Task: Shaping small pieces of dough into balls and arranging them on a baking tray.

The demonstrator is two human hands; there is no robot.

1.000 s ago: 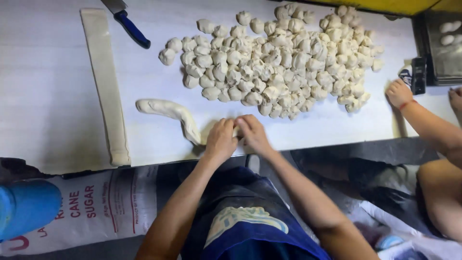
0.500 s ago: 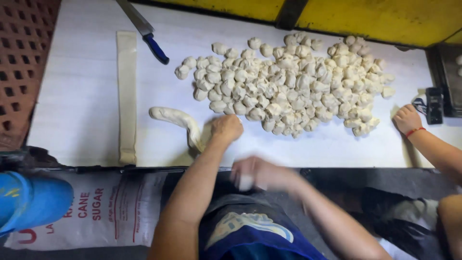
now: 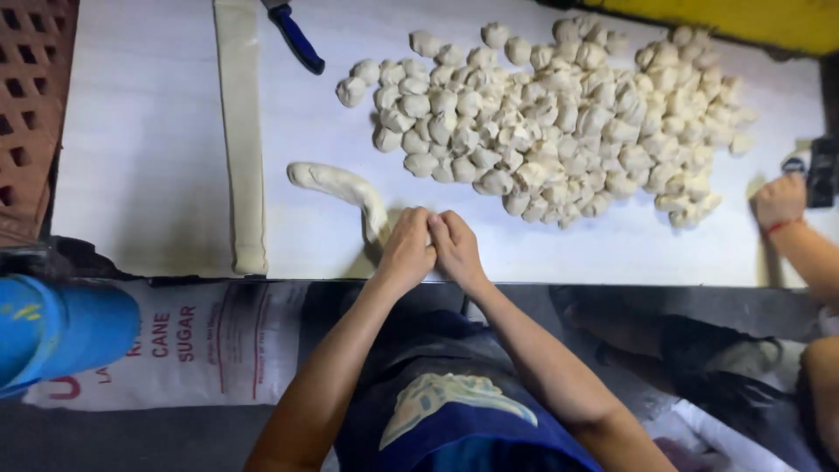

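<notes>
Together, left hand (image 3: 407, 248) and right hand (image 3: 455, 248) pinch dough rope (image 3: 343, 186).

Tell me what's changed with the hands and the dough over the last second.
The right hand came off the table toward the body, then returned to meet the left hand at the near end of the dough rope. The left hand stayed there throughout. The pile of dough pieces, long dough strip and blue-handled knife stayed put.

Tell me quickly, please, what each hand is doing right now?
Left hand: closed, pinching the end of the dough rope.
Right hand: closed, fingers pressed against the left hand; whether it grips dough cannot be told.
</notes>
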